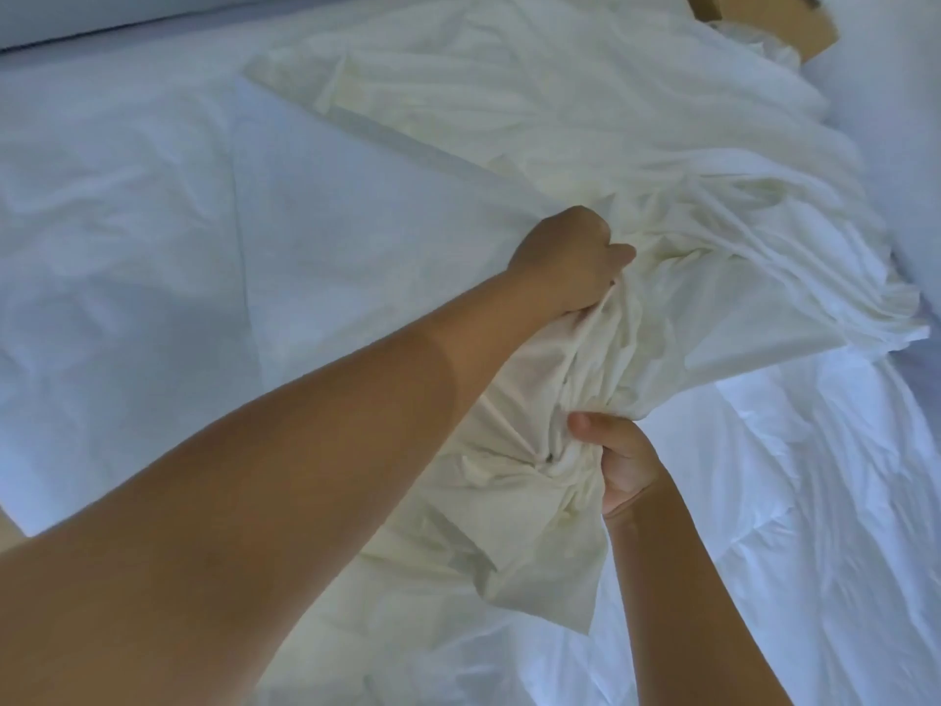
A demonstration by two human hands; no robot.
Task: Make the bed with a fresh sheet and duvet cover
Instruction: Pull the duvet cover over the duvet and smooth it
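The left hand (570, 262) and right hand (618, 463), fingers curled tight, both gripped the bunched cream duvet cover (585, 145), which lay across the white sheet (153, 196) (probably gathering it to find a corner).

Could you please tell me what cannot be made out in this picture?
Head view:
Fingertips of the left hand: buried in the cream cloth it grips.
Fingers of the right hand: hidden behind bunched folds; only thumb and palm show.
Brown object: cut off by the top edge, partly under cloth.
Cloth's opening and corners: lost in the bunching.
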